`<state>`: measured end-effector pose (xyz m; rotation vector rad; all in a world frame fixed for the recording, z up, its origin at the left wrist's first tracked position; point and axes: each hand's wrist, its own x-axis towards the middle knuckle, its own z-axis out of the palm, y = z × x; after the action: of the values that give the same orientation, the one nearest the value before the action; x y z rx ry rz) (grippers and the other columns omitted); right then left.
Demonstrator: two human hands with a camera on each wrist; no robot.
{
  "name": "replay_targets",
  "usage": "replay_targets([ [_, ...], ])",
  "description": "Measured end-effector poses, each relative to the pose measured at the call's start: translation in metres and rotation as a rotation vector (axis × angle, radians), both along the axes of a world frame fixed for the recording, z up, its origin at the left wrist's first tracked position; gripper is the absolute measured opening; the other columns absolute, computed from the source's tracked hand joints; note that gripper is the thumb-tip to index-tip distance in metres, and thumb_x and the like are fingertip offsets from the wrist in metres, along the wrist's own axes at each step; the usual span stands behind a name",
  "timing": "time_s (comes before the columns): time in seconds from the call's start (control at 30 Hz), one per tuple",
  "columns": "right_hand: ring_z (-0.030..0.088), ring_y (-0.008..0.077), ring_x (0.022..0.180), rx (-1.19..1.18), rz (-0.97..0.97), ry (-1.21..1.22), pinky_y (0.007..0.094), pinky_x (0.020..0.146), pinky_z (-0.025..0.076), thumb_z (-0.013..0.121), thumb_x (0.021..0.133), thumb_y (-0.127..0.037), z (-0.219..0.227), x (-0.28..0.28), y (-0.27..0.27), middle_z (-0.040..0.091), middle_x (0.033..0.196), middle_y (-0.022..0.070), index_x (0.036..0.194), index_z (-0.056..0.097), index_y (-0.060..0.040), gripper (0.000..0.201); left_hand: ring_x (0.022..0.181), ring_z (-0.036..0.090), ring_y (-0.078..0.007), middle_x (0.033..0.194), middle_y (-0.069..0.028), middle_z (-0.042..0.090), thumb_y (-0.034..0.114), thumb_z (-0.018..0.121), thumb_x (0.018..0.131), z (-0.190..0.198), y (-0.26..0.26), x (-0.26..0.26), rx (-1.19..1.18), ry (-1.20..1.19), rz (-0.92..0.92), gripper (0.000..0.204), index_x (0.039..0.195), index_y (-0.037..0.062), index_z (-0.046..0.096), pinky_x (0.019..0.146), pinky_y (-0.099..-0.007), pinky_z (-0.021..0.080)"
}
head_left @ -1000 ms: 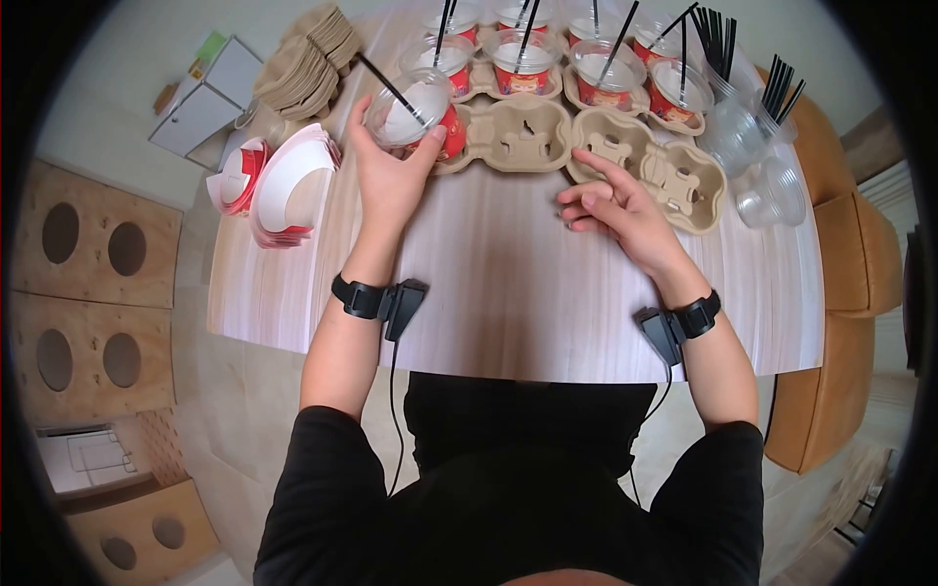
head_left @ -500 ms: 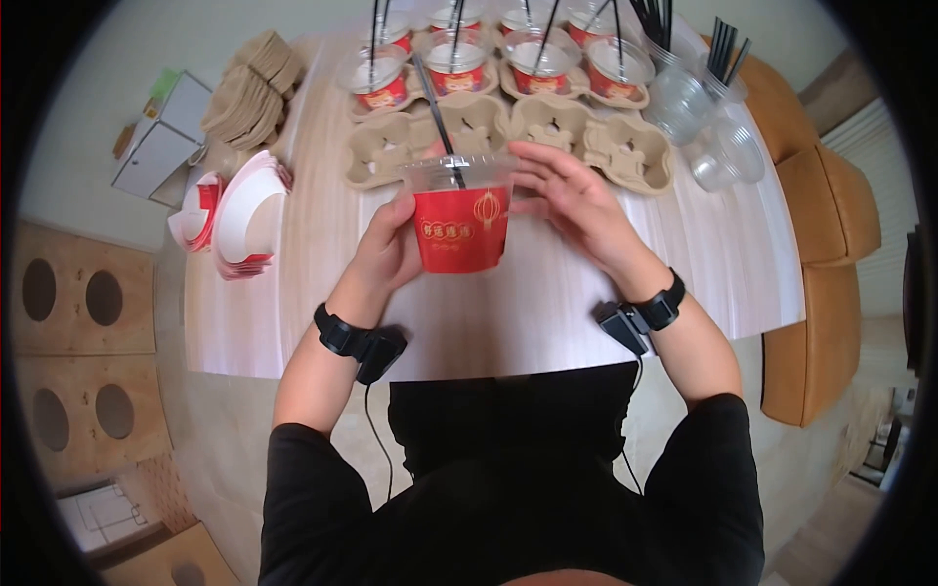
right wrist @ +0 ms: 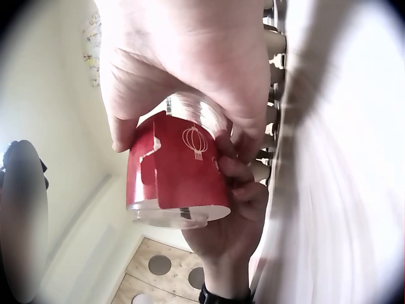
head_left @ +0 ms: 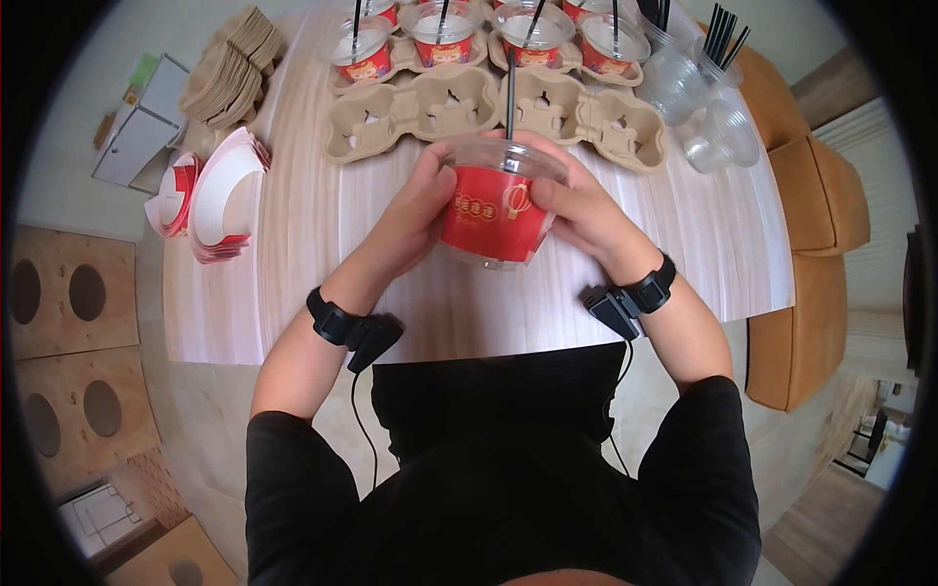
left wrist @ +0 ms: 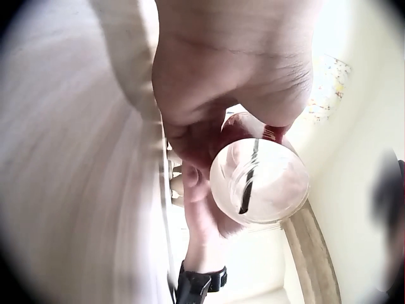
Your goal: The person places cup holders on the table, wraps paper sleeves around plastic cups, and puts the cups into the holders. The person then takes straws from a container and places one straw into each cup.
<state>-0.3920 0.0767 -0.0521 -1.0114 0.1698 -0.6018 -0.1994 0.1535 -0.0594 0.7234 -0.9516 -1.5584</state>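
Note:
A clear plastic cup with a red printed sleeve [head_left: 489, 217] and a black straw [head_left: 510, 98] is held above the table's near part, tilted. My left hand [head_left: 415, 217] grips its left side, thumb on the sleeve. On the other side my right hand [head_left: 591, 217] grips it, thumb near the rim and fingers behind. In the right wrist view, the red sleeve [right wrist: 180, 164] shows an overlapping seam. The cup's clear bottom [left wrist: 262, 183] faces the left wrist view, a dark straw showing through. Beyond the hands lie cardboard cup carriers [head_left: 376, 122] with unfilled compartments.
Several sleeved cups with straws [head_left: 445, 44] stand in carriers at the back. Stacked carriers [head_left: 223, 83] and flat paper sleeves [head_left: 220, 200] lie at the left. Clear cups [head_left: 718, 137] and black straws [head_left: 721, 37] are at the right; a brown seat [head_left: 796, 332] is beyond the table.
The cup came out of the carrier toward me in my left hand, then shifted slightly right. My right hand moved in and now grips it too. The view has shifted.

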Motion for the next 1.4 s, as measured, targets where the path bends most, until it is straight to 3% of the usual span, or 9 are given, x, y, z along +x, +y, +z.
replay_targets([
  [0.37,0.052,0.029,0.121,0.014,-0.112,-0.205,0.0395,0.103,0.042,0.073,0.082,-0.019,0.003,-0.01,-0.014,0.05,0.13,0.0118,0.137,0.036,-0.0022,0.068,0.107,0.055,-0.0144,0.117,-0.01,0.059,0.031,0.053,0.097,-0.012,-0.006,0.014,-0.013,-0.025,0.053,0.027,0.097,0.0046,0.052,0.093,-0.0303,0.045],
  [0.6,0.053,0.0295,0.121,-0.133,-0.178,-0.125,0.0398,0.101,0.043,0.077,0.079,-0.024,0.001,-0.014,-0.021,0.051,0.129,0.0118,0.136,0.039,-0.0023,0.072,0.109,0.055,-0.0156,0.122,-0.0103,0.057,0.029,0.046,0.1,0.007,-0.004,0.02,0.226,0.235,-0.09,0.036,0.12,0.0009,0.053,0.092,-0.0277,0.045],
  [0.73,0.054,0.0297,0.119,-0.298,-0.22,-0.043,0.0401,0.099,0.044,0.082,0.073,-0.029,0.003,-0.017,-0.024,0.05,0.133,0.0117,0.135,0.041,-0.003,0.079,0.085,0.053,-0.0073,0.105,-0.0039,0.06,0.014,0.048,0.09,0.027,0.002,0.016,0.286,-0.155,-0.057,0.024,0.11,0.0036,0.057,0.076,-0.022,0.045],
  [0.8,0.054,0.0316,0.119,-0.36,-0.312,-0.037,0.042,0.1,0.044,0.081,0.073,-0.028,-0.001,-0.016,-0.026,0.047,0.136,0.0125,0.135,0.041,-0.0038,0.078,0.077,0.048,-0.005,0.093,0.0017,0.056,0.01,0.055,0.085,0.014,0.0,0.034,0.039,-0.605,-0.313,0.018,0.103,0.0068,0.058,0.068,-0.0211,0.041],
  [0.87,0.052,0.0355,0.12,-0.363,-0.324,-0.057,0.0458,0.1,0.043,0.082,0.073,-0.029,-0.006,-0.018,-0.03,0.044,0.14,0.0131,0.135,0.041,-0.0041,0.079,0.078,0.047,-0.0052,0.092,0.0039,0.053,0.0,0.057,0.081,0.03,0.005,0.038,0.109,-0.602,-0.295,0.024,0.103,0.0081,0.059,0.07,-0.0198,0.038],
  [0.93,0.05,0.0359,0.122,-0.307,-0.352,-0.05,0.0475,0.101,0.042,0.081,0.074,-0.032,-0.006,-0.016,-0.029,0.041,0.141,0.0139,0.137,0.039,-0.0043,0.08,0.076,0.045,-0.005,0.091,0.0029,0.054,0.001,0.055,0.083,0.055,0.015,0.045,-0.104,-1.107,-0.33,0.027,0.109,0.0085,0.059,0.066,-0.0202,0.037],
  [1.13,0.05,0.038,0.122,-0.109,-0.321,-0.145,0.0501,0.1,0.043,0.079,0.075,-0.037,-0.002,-0.012,-0.02,0.041,0.14,0.0163,0.137,0.037,-0.0038,0.082,0.092,0.054,-0.0088,0.099,0.0001,0.057,-0.001,0.054,0.086,0.109,0.064,0.103,-0.194,-0.988,0.204,0.025,0.109,0.007,0.059,0.079,-0.0264,0.045],
  [1.27,0.052,0.0325,0.12,-0.093,-0.234,-0.09,0.046,0.097,0.046,0.081,0.072,-0.04,0.005,-0.009,-0.013,0.048,0.131,0.0129,0.134,0.039,-0.0012,0.084,0.086,0.055,-0.0121,0.097,-0.0027,0.06,-0.006,0.051,0.085,0.117,0.057,0.181,0.23,-1.263,0.526,0.025,0.106,0.0053,0.059,0.076,-0.0278,0.046],
  [1.4,0.053,0.0296,0.119,-0.104,-0.211,-0.077,0.0436,0.096,0.047,0.081,0.072,-0.041,0.006,-0.006,-0.01,0.05,0.128,0.0107,0.133,0.039,-0.0005,0.085,0.085,0.057,-0.0179,0.092,-0.0086,0.06,-0.009,0.05,0.081,0.082,0.058,0.265,-0.085,-1.686,0.583,0.026,0.102,0.0033,0.06,0.077,-0.0294,0.046],
])
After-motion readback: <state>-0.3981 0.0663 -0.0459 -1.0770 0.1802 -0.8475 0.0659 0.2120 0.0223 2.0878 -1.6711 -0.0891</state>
